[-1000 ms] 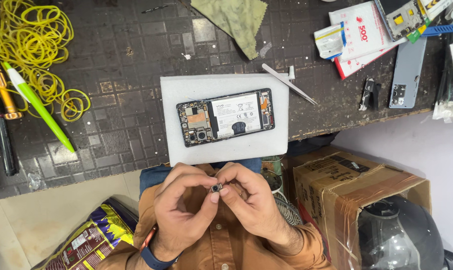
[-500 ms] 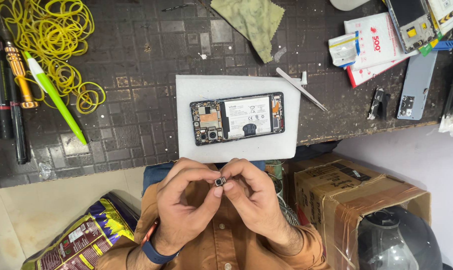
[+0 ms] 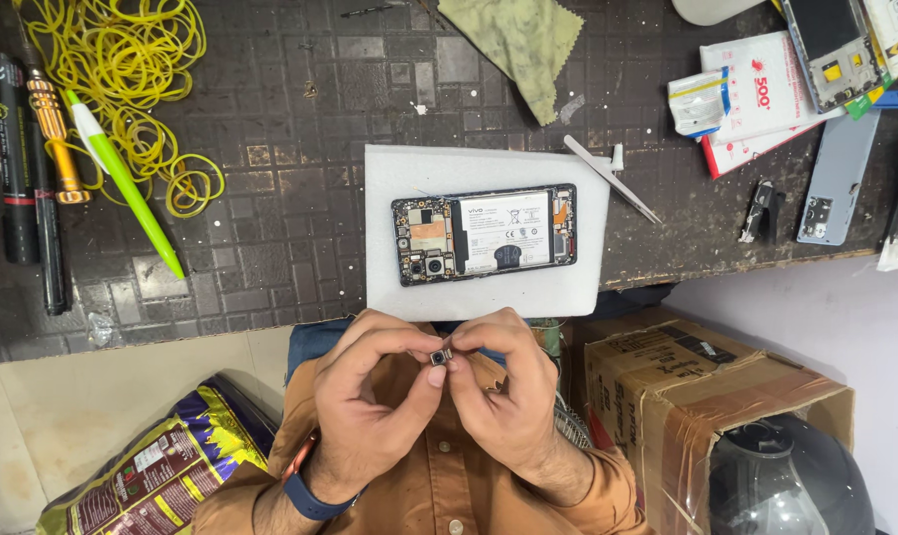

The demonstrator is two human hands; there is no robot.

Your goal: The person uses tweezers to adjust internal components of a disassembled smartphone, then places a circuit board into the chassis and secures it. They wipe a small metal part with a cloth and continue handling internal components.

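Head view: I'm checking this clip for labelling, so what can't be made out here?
- Small dark part, head view: too small to identify; the fingertips of the left hand and right hand cover its edges.
- Dark tools: cut off by the left edge.
- Helmet: cut off by the bottom edge.
- Opened phone: its boards are too fine to make out.

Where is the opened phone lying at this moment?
In the head view, the opened phone lies mid-frame on a white foam pad, beyond both hands, with the tweezers to its right.

Bright, even light; sharp focus.
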